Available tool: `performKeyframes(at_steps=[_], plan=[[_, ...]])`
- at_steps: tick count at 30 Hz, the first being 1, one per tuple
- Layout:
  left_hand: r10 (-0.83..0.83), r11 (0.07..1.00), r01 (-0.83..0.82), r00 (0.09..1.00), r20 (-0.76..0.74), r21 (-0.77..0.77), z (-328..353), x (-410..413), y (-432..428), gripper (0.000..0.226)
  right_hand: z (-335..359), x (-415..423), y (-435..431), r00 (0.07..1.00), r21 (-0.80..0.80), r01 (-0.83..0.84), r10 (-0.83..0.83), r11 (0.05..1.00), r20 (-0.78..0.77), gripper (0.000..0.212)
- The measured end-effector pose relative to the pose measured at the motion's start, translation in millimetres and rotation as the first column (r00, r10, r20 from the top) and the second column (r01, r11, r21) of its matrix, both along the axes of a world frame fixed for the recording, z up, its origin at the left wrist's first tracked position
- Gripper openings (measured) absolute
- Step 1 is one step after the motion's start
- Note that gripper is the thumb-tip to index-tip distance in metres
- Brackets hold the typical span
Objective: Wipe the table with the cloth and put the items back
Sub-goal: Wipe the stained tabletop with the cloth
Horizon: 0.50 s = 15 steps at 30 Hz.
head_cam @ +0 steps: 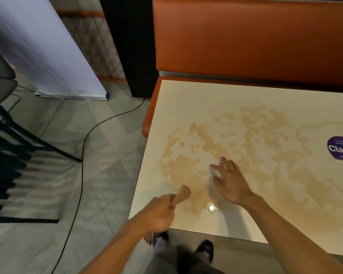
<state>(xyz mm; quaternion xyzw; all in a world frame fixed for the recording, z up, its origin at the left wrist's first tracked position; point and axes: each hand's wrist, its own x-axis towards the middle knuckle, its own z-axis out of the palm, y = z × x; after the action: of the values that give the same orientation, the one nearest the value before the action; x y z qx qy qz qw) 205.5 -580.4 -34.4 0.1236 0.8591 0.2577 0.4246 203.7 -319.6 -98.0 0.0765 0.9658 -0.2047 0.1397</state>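
The left hand [158, 212] grips a tan cloth [183, 193] near the worktop [246, 99] front left corner. The right hand [229, 182] lies open, fingers spread, just beside it.

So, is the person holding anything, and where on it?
The left hand grips the brown cloth around its middle, an end poking out either side of the fist. The right hand is open and holds nothing.

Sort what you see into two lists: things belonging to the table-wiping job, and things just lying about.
Job: cloth, held in the left hand; table; right hand, open over the table.
Lying about: black cable; orange bench; white banner; purple sticker on the table.
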Motion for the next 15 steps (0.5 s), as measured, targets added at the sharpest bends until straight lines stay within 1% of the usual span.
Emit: performKeyframes(at_steps=[1,3,4,6,7,8,10,11,13,15], plan=[[0.035,0.999,-0.037,0.998,0.054,0.032,7,-21,-6,0.037,4,-1,1,1.0,-0.006,0.003,-0.003,1.0,-0.027,0.039],[0.115,0.989,-0.118,0.992,0.049,0.087,15,-62,-15,0.042,9,-4,3,0.997,-0.009,0.028,-0.028,1.0,-0.066,0.035],[0.138,0.984,-0.138,0.99,0.008,0.11,18,-81,-16,0.037,9,-5,5,0.996,-0.009,0.049,-0.05,0.999,-0.076,0.035],[0.083,0.993,-0.07,0.987,-0.139,0.1,18,-118,-11,0.027,9,-5,7,0.993,0.006,0.089,-0.088,0.996,-0.073,0.041],[0.046,0.997,-0.032,0.973,-0.225,0.068,17,-134,-7,0.031,8,-4,6,0.994,0.025,0.091,-0.089,0.996,-0.065,0.044],[0.003,0.999,0.008,0.949,-0.316,0.033,18,-149,1,0.04,5,-3,6,0.994,0.05,0.091,-0.088,0.995,-0.061,0.046],[-0.096,0.995,0.09,0.864,-0.495,-0.036,17,-174,18,0.059,0,-2,3,0.996,0.086,0.079,-0.076,0.993,-0.039,0.048],[-0.176,0.984,0.137,0.807,-0.563,-0.111,15,-185,28,0.066,-2,-2,1,0.996,0.078,0.085,-0.084,0.993,-0.02,0.048],[-0.368,0.928,0.224,0.691,-0.623,-0.299,5,-208,43,0.073,-7,-5,-3,0.993,0.03,0.118,-0.119,0.992,0.006,0.048],[-0.542,0.84,0.334,0.551,-0.634,-0.428,-7,-227,53,0.075,-9,-5,-5,0.989,-0.015,0.149,-0.148,0.989,0.015,0.048]])
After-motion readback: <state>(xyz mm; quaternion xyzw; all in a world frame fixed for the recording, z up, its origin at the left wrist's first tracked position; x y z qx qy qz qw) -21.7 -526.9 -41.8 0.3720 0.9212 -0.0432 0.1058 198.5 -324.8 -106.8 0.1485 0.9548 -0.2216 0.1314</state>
